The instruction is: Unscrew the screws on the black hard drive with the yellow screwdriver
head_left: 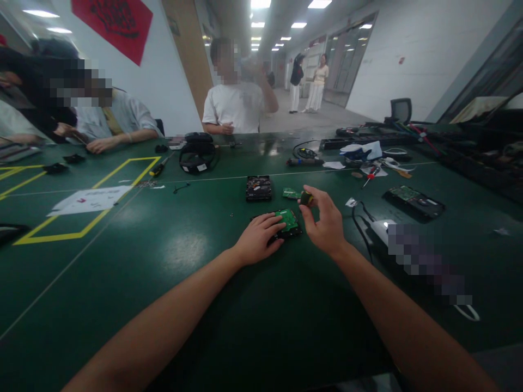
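My left hand (261,238) rests over a hard drive (295,233) on the table. Its fingers lie across the green circuit board (289,219), and its thumb is along the near edge, holding the drive. My right hand (326,220) is raised just right of the drive. Thumb and fingertips pinch a black-and-yellow screwdriver handle (306,197); I cannot make out its shaft. Behind this hand lies a loose green circuit board (291,193). A second hard drive (259,188), dark side up, lies beyond my left hand.
On the right are another hard drive (414,201), a power strip (384,231) with a black cable, and a red screwdriver (371,174). A black bag (198,153), another yellow-black screwdriver (158,167) and a paper sheet (92,200) lie left. Several people are across the table and beyond.
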### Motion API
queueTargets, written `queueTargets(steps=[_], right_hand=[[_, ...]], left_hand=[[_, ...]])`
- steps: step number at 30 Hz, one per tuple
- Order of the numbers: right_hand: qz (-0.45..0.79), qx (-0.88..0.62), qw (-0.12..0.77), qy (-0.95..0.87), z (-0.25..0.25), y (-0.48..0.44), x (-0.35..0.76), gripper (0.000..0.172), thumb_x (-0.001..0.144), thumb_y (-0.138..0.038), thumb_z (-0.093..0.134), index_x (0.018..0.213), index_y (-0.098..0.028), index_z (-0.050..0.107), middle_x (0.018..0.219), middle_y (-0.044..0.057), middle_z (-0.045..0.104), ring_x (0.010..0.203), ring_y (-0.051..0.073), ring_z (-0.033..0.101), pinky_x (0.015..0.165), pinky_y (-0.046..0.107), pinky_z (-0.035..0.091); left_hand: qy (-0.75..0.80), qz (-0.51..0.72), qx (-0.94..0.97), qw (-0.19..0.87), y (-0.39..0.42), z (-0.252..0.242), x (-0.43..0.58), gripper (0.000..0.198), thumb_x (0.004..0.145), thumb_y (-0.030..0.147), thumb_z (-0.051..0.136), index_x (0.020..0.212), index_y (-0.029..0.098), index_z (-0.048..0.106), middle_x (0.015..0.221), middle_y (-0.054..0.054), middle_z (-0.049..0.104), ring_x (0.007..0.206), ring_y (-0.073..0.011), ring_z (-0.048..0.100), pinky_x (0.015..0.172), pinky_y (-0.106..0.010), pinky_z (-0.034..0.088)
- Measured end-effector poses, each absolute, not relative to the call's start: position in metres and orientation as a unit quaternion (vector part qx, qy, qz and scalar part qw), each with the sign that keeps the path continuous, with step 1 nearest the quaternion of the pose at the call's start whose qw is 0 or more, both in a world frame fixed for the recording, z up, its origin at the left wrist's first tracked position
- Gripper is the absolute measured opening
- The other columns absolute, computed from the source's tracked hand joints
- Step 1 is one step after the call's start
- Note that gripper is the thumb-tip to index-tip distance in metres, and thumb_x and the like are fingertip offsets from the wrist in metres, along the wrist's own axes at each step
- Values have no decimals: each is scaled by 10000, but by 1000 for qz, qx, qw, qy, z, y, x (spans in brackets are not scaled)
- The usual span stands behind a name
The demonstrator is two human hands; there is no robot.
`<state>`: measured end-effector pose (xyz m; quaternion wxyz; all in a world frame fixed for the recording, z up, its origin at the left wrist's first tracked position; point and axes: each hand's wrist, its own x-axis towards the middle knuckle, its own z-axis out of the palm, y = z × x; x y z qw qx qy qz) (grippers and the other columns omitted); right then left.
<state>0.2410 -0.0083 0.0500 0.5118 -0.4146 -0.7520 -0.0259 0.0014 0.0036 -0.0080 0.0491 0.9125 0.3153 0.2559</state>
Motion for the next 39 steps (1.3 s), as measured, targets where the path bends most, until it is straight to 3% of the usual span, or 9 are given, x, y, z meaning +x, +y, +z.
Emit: queueTargets(steps=[4,12,21,30,36,39], right_hand=[[-19,-406,514,-756,49,-9,239,569,1006,-220,587,1547,-328,452,1376,109,645,1139,285,687,992,531,609],[-74,-420,540,-726,51,-9,241,440,972,-271,710,1391,-338,591,1183,89,632,1032,270,655,836,475,635],[-38,-416,526,-741,46,-6,243,547,1023,-203,554,1548,-336,477,1362,98,677,1100,279,710,988,547,613],[-85,-423,543,-720,53,-9,243,409,964,-281,729,1353,-313,609,1147,90,643,1015,266,660,836,472,628],[-47,-416,530,-737,47,-6,243,515,1027,-206,570,1521,-328,497,1342,99,681,1112,278,704,990,531,604],[-32,-413,530,-740,45,-6,243,538,1035,-196,542,1553,-315,455,1408,107,662,1120,274,714,990,521,610]], left_hand=[[317,257,912,50,3,-7,1,467,1000,360,657,1442,217,613,1525,-122,605,1490,-345,486,1215,-598,437],[315,257,912,51,3,-7,2,478,996,359,666,1454,240,603,1523,-116,607,1490,-343,487,1204,-617,441],[315,259,911,53,3,-6,3,472,993,359,667,1447,245,614,1512,-113,617,1481,-349,498,1202,-612,449],[314,256,913,50,3,-8,2,484,997,361,664,1460,237,602,1518,-122,610,1487,-349,488,1201,-615,445],[314,256,913,49,3,-7,1,466,1001,359,655,1448,234,610,1532,-120,599,1491,-347,484,1201,-614,446],[315,255,913,49,3,-7,2,460,1007,365,648,1446,233,611,1528,-124,603,1488,-349,488,1200,-617,447]])
